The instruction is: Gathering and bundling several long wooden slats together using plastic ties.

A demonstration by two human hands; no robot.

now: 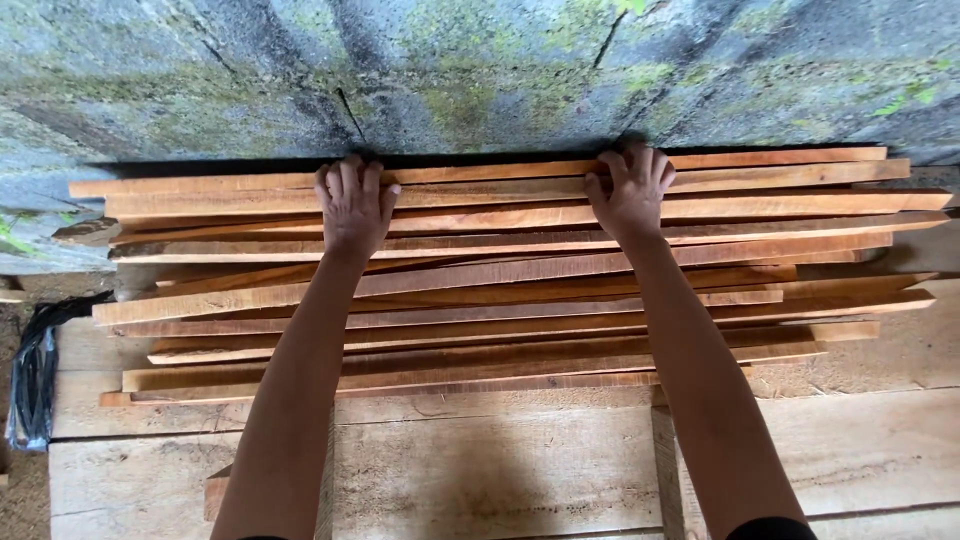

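Pressing down: left hand [352, 208] and right hand [630, 190] flat on wood slats [500, 270] stacked at counter [500, 470] far edge against stone wall [450, 70]; fingers spread, gripping nothing.

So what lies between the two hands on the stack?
Only bare wooden slats lie between the left hand and right hand, seen in the head view.

The fingertips of the left hand [354, 205] and of the right hand [630, 190] go over the far edge of the stack of wooden slats [500, 270], so they are hidden. Left of the stack, the black plastic bag [35, 375] is cut off by the picture's edge.
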